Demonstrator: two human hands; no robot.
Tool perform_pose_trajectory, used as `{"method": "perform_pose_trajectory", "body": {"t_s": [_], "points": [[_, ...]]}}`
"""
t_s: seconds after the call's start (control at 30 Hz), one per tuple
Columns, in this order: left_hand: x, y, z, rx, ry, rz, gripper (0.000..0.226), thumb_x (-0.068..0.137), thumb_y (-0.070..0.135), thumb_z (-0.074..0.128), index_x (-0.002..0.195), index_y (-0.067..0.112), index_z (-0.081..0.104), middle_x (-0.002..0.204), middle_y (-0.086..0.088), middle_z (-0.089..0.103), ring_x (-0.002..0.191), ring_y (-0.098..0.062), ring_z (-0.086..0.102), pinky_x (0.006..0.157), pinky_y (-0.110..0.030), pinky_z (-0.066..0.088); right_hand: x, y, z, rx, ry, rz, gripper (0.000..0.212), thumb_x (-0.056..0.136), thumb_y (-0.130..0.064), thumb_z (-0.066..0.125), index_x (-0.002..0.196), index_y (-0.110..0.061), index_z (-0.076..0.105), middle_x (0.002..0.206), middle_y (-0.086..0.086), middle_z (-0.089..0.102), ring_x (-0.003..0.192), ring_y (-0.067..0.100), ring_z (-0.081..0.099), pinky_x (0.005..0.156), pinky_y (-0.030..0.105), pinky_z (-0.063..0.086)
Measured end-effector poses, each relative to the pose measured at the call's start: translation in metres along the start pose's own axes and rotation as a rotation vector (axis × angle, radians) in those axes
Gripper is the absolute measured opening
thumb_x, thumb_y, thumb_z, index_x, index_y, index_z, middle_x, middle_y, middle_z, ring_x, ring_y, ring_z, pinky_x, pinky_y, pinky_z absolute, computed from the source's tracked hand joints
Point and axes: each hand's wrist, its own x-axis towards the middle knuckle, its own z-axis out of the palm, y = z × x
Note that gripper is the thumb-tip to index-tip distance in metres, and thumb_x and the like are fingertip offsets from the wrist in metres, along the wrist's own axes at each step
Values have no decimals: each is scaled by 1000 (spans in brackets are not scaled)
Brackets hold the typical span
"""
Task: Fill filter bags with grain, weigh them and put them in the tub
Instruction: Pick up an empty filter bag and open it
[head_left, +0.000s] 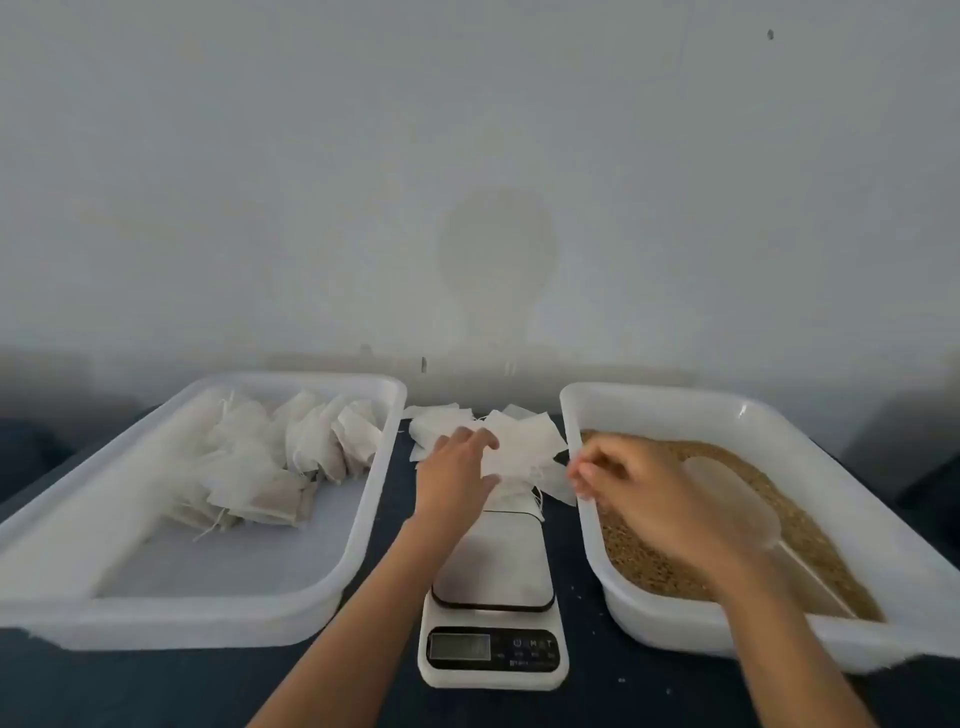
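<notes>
A heap of empty white filter bags (519, 436) lies behind the scale (493, 566). My left hand (457, 473) pinches one bag (514, 457) from that heap between thumb and fingers. My right hand (628, 483) hovers just right of the bag, over the near-left rim of the grain tub (587, 415), with fingers curled; it is blurred and nothing clearly sits in it. Brown grain (810, 519) fills that tub, and a translucent scoop (737, 499) lies in it. The left tub (374, 488) holds several filled bags (270, 467).
The white scale's steel platform is bare and its display (460, 646) is too dim to read. Everything rests on a dark tabletop (156, 686) against a pale wall. A few stray grains dot the table near the scale.
</notes>
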Motion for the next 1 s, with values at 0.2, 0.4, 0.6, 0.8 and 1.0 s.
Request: {"method": "perform_pose_trajectory", "body": {"t_s": [0.2, 0.4, 0.6, 0.8, 1.0], "points": [[13, -14, 31, 162, -110, -56, 37, 88, 30, 62, 123, 28, 52, 126, 7, 52, 113, -18, 47, 84, -27, 39, 70, 21, 45, -286, -70, 68, 22, 91, -10, 42, 86, -20, 61, 94, -7, 60, 82, 10, 56, 65, 23, 41], [26, -21, 42, 157, 19, -49, 19, 89, 34, 60, 107, 29, 62, 113, 11, 58, 101, -14, 53, 67, -23, 35, 93, 40, 51, -365, -165, 34, 24, 90, -6, 42, 96, -12, 63, 106, 0, 61, 94, 17, 57, 81, 27, 46], [38, -20, 40, 39, 16, -116, 14, 92, 21, 56, 99, 20, 68, 100, 4, 68, 90, -16, 61, 68, -24, 39, 110, 51, 51, -496, -281, 11, 28, 90, -8, 49, 117, -14, 53, 120, 5, 50, 108, 20, 50, 89, 30, 42], [38, -14, 25, -7, 62, -130, 24, 94, 10, 47, 100, 18, 68, 86, 5, 62, 76, -15, 51, 70, -29, 45, 122, 49, 50, -462, -260, -28, 47, 88, -7, 58, 131, -18, 42, 134, 3, 43, 122, 20, 42, 96, 32, 40], [35, 27, -22, -417, 259, -89, 14, 96, 23, 51, 86, 18, 58, 80, 4, 64, 73, -14, 53, 57, -19, 31, 116, 37, 20, -115, -41, -153, 23, 87, -29, 65, 105, -15, 64, 99, -2, 63, 84, 9, 56, 76, 25, 40]]}}
